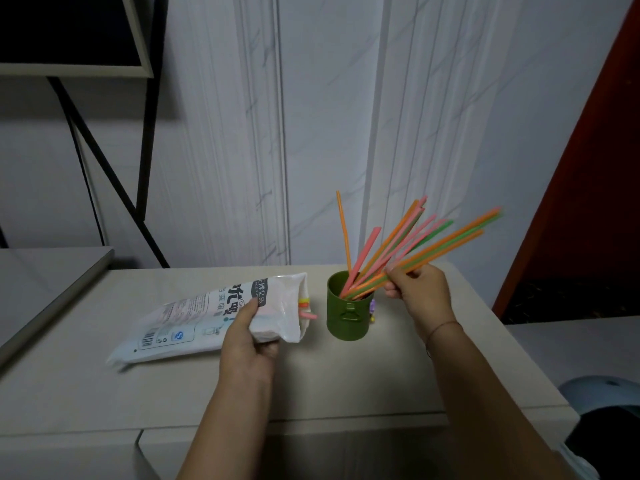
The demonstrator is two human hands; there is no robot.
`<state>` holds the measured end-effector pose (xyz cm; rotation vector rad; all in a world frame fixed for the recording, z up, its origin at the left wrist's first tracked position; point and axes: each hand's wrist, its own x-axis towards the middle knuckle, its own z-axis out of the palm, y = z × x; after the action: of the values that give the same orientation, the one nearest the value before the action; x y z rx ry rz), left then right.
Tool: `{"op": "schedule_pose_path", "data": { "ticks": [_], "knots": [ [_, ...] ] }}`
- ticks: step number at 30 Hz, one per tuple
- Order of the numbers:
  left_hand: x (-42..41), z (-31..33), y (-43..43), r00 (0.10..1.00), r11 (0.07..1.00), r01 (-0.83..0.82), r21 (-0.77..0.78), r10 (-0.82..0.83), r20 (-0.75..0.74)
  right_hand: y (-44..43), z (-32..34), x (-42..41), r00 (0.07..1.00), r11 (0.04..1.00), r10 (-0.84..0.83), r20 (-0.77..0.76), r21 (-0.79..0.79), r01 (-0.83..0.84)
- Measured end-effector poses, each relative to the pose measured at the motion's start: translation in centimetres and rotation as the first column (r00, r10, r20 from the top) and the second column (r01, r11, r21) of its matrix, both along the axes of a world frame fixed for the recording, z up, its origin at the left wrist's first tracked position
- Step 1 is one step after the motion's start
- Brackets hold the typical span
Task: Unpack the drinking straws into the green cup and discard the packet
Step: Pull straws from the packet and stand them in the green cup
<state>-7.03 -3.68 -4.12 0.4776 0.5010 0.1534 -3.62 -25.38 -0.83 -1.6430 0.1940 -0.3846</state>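
Observation:
A green cup stands upright on the beige table top, with several orange, pink and green straws fanning up out of it to the right. My right hand pinches a few of those straws just right of the cup's rim. The white printed straw packet lies on its side left of the cup, its open mouth towards the cup. A few straw ends poke out of that mouth. My left hand grips the packet near its open end.
A marbled white wall panel rises right behind the table. A black metal frame with a shelf stands at the back left. A bin with a dark liner sits low on the right, beside a red-brown door.

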Motion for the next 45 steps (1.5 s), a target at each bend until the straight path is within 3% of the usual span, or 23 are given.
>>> {"op": "schedule_pose_path", "data": {
  "ticks": [6,15,24,32,39,45],
  "knots": [
    [-0.1,0.1,-0.4,1.0,1.0,0.018,0.002,-0.018,-0.001,1.1,-0.6,0.2,0.993,0.987,0.092,-0.069,-0.122,-0.1],
    [0.1,0.2,-0.3,1.0,1.0,0.009,-0.002,-0.009,0.0,-0.9,0.0,0.3,0.997,0.991,0.019,0.069,0.132,-0.028],
    [-0.2,0.0,-0.8,0.998,0.998,0.055,-0.005,-0.055,0.018,0.2,-0.8,1.3,1.0,1.0,0.022,0.012,-0.008,-0.022],
    [-0.4,0.4,-1.1,0.995,0.997,0.073,-0.015,-0.072,0.066,0.4,-1.1,0.5,0.995,0.95,0.09,-0.04,0.302,-0.074],
    [-1.0,1.0,-1.6,0.993,0.999,0.05,0.005,-0.05,0.104,0.7,-0.5,-2.5,0.938,0.943,0.286,-0.195,0.234,-0.238],
    [-1.7,1.4,-2.0,0.994,0.994,-0.009,0.105,-0.003,0.113,2.7,0.8,-4.4,0.872,0.854,0.476,-0.115,0.298,-0.427]
  ]
}}
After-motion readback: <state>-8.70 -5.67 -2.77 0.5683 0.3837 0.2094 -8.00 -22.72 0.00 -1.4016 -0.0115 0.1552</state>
